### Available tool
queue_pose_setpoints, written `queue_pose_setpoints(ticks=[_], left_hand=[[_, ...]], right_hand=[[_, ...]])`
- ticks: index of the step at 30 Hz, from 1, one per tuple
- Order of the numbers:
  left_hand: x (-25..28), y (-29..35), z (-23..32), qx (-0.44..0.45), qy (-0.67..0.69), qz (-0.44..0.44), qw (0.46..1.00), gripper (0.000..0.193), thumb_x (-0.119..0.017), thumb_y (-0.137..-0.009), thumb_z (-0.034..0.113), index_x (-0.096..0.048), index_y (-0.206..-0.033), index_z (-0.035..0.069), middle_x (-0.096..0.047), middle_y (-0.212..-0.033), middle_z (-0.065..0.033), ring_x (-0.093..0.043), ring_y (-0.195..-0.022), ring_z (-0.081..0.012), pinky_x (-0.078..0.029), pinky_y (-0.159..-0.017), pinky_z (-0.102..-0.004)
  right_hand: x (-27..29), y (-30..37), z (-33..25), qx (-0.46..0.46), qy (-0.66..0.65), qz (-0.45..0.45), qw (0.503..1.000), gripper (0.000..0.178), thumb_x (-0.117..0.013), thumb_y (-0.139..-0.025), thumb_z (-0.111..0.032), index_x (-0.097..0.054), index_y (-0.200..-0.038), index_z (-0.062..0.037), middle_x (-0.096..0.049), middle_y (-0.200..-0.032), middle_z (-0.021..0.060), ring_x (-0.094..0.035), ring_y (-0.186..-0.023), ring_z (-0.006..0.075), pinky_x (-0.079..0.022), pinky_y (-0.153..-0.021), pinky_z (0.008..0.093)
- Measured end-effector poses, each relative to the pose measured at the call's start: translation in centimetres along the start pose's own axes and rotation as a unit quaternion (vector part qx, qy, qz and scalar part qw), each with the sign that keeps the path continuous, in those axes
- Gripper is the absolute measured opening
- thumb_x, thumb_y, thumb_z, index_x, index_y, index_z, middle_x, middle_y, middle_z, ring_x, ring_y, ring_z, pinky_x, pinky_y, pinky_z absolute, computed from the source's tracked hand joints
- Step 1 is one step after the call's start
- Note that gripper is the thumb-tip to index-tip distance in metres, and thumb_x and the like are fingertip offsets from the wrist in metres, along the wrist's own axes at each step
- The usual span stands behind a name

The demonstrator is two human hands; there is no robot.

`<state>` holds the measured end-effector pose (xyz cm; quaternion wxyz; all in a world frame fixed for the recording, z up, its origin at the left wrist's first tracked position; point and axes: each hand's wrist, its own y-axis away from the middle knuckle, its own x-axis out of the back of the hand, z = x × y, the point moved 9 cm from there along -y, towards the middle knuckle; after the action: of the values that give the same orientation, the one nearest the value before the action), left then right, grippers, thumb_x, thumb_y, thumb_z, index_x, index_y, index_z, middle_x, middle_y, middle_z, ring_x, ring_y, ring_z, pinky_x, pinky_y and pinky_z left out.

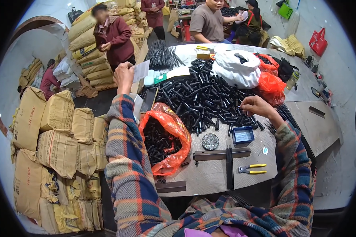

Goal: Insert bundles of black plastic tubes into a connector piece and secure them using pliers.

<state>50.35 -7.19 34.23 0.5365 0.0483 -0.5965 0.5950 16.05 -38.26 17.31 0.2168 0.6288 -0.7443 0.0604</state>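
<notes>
My left hand (124, 78) is raised over the table's far left side, its fingers closed on a translucent plastic sheet (141, 71). My right hand (261, 107) hovers at the right edge of a big heap of black tubular parts (209, 94). Its thumb and fingers are pinched together; whether a small piece is between them I cannot make out. Below my left hand lie a phone (149, 99) and an orange plastic bag (182, 132) full of small black parts. A round dish of tiny metal pieces (210, 142) and a blue box (243, 135) sit in front of the heap.
Yellow-handled pliers (252, 169), a brown bar (221, 154) and thin black rods (230, 170) lie near the front edge. A white sack (235, 73) and red bags (271, 85) stand behind the heap. Stacked sacks (59, 152) fill the left; several people are beyond the table.
</notes>
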Motion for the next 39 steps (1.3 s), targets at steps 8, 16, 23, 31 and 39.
queue_pose_setpoints(ticks=[8,16,23,31,39], left_hand=[[-0.5,-1.4,0.3,0.046,0.03,0.026,0.998,0.017,-0.059,-0.073,0.024,-0.068,-0.081,0.013,-0.064,-0.081,-0.0162,-0.061,-0.081,-0.0349,-0.048,-0.071,-0.0436],[-1.9,-0.3,-0.5,0.084,0.019,-0.016,0.996,0.021,-0.055,-0.071,0.024,-0.068,-0.084,0.014,-0.064,-0.085,-0.0176,-0.061,-0.084,-0.0355,-0.048,-0.075,-0.0438],[-1.8,0.4,-1.0,0.079,0.018,-0.023,0.996,0.019,-0.057,-0.071,0.022,-0.068,-0.082,0.012,-0.064,-0.084,-0.0162,-0.061,-0.082,-0.0348,-0.048,-0.073,-0.0433],[-2.3,1.3,-1.5,0.063,0.022,-0.051,0.996,0.017,-0.058,-0.071,0.022,-0.069,-0.078,0.011,-0.064,-0.076,-0.0157,-0.063,-0.076,-0.0321,-0.049,-0.071,-0.0406],[-2.3,2.4,-2.1,0.065,0.048,-0.04,0.996,0.016,-0.06,-0.07,0.021,-0.069,-0.078,0.011,-0.064,-0.078,-0.0161,-0.062,-0.078,-0.033,-0.049,-0.07,-0.041]], right_hand=[[1.1,0.3,1.2,-0.005,0.008,0.011,1.0,0.016,-0.058,-0.087,-0.021,-0.06,-0.089,-0.0051,-0.06,-0.071,-0.0019,-0.054,-0.057,0.005,-0.044,-0.051,0.019],[1.0,0.0,1.2,-0.006,-0.008,0.003,1.0,0.016,-0.058,-0.087,-0.021,-0.059,-0.088,-0.0044,-0.06,-0.071,-0.0008,-0.054,-0.056,0.0052,-0.044,-0.051,0.0185],[0.4,-0.3,1.0,-0.012,-0.003,0.009,1.0,0.018,-0.057,-0.087,-0.021,-0.059,-0.089,-0.0032,-0.059,-0.071,-0.0008,-0.055,-0.057,0.0061,-0.046,-0.052,0.0205],[0.1,-0.7,0.6,-0.003,0.002,-0.006,1.0,0.016,-0.057,-0.086,-0.019,-0.059,-0.088,-0.0033,-0.058,-0.07,-0.0003,-0.054,-0.057,0.0064,-0.045,-0.052,0.0202],[-0.1,-0.3,0.6,0.014,-0.012,-0.013,1.0,0.014,-0.056,-0.086,-0.014,-0.059,-0.091,-0.001,-0.059,-0.073,0.0024,-0.057,-0.061,0.008,-0.049,-0.052,0.0207]])
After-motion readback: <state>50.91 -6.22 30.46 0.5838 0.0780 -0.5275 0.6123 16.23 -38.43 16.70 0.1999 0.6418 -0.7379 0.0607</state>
